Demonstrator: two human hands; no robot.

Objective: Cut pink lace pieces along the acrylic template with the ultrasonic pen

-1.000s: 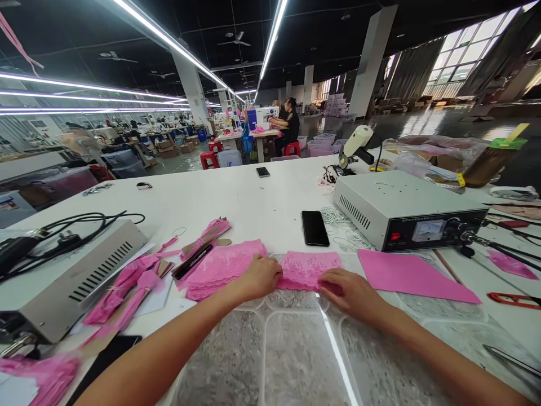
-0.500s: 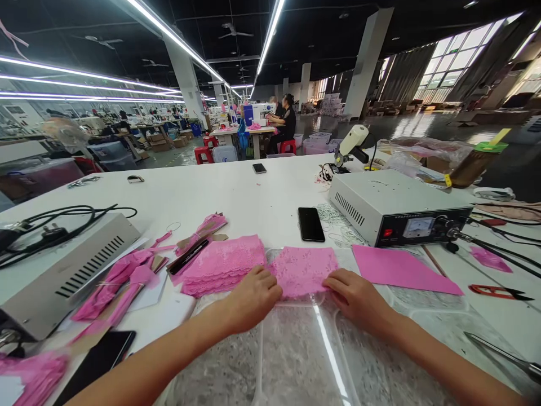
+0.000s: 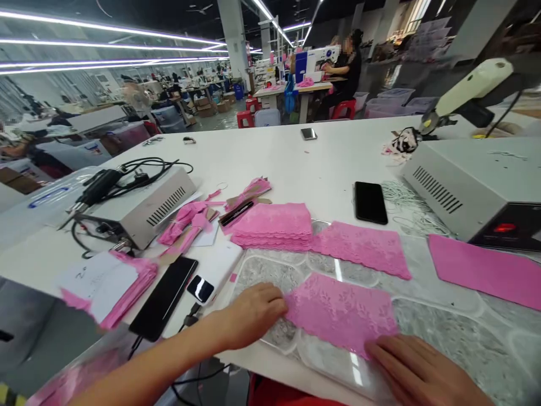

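Note:
A pink lace piece (image 3: 342,313) with a scalloped lower edge is stretched between my hands over a grey marbled, clear-covered board. My left hand (image 3: 257,313) pinches its left corner. At the lower right corner, my right hand (image 3: 416,361) grips the edge with fingers close together; its thumb is hidden. Behind it another pink lace piece (image 3: 363,248) lies flat, touching a stack of pink lace pieces (image 3: 273,226). A plain pink sheet (image 3: 486,273) is on the board's right side.
Grey control boxes stand at left (image 3: 143,211) and right (image 3: 477,180). Phones lie at left (image 3: 164,296) and beyond the lace (image 3: 370,202). A black marker (image 3: 236,213) rests by the stack. Bundled pink strips (image 3: 188,223) lie left. A co-worker (image 3: 346,73) sits at a distant sewing machine.
The view has turned left and down. Both hands now hold a lace piece nearer the table's front edge, while another lies behind it beside the stack.

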